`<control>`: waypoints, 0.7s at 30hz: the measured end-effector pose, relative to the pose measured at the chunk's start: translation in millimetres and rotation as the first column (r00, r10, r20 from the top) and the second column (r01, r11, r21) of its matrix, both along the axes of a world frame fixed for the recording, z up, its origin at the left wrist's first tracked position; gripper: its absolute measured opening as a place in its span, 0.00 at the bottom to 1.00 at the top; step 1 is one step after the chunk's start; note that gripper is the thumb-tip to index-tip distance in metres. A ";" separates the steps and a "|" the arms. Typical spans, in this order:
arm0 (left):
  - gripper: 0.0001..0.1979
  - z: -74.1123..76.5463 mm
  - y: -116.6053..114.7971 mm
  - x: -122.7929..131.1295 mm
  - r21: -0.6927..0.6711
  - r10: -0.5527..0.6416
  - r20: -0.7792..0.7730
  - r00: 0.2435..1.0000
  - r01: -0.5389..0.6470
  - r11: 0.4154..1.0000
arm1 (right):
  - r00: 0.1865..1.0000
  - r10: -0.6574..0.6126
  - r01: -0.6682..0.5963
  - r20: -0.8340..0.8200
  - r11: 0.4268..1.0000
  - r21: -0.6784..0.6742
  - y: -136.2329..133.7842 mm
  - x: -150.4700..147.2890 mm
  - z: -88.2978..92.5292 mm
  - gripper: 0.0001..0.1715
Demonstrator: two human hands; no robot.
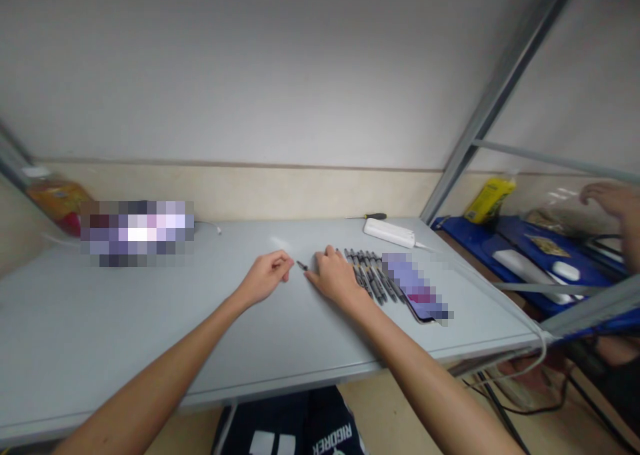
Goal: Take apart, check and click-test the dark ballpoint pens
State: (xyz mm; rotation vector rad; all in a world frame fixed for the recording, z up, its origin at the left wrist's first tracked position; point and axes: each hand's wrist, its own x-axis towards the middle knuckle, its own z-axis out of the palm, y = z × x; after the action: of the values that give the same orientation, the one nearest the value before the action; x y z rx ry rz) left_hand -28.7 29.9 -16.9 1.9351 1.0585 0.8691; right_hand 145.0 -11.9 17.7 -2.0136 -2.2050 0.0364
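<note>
My left hand (267,276) is just above the desk, its fingers curled and the thumb and fingertips pressed together; anything in that pinch is too small to make out. A short, dark, pointed piece (303,266), like a pen tip, lies between the two hands, close to my right thumb. My right hand (336,276) rests palm down with thumb and fingers apart, at the left end of a row of grey-black pens (373,275). It covers part of the nearest pens. To the right of the row lies a phone (417,292) with a blurred screen.
Behind the pens are a white power strip (389,232) and a screwdriver (375,216). A blurred device (137,234) and an orange drink bottle (60,198) stand at the left. Past the metal post, another person's hand (613,198) is over a blue surface (505,235) holding a yellow packet (490,198).
</note>
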 end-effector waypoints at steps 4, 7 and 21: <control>0.14 1.2 -0.7 0.4 0.001 -0.002 -0.005 1.000 0.002 1.000 | 1.000 -0.017 0.017 0.023 1.000 -0.006 1.6 0.4 -2.3 0.19; 0.14 2.0 -1.2 0.1 0.000 -0.001 -0.008 1.000 0.001 1.000 | 0.999 -0.036 0.036 0.026 0.999 -0.029 3.7 0.9 -2.5 0.18; 0.14 2.9 -3.1 0.3 -0.002 -0.008 -0.011 1.000 0.008 1.000 | 0.993 -0.104 0.104 0.057 0.995 0.008 0.7 1.2 -3.6 0.20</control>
State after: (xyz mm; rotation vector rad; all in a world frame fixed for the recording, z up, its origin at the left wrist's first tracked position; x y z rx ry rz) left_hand -28.4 26.8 -14.0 1.9436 1.0568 0.8539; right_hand 146.2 -11.2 14.0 -2.1495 -2.1274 -0.0388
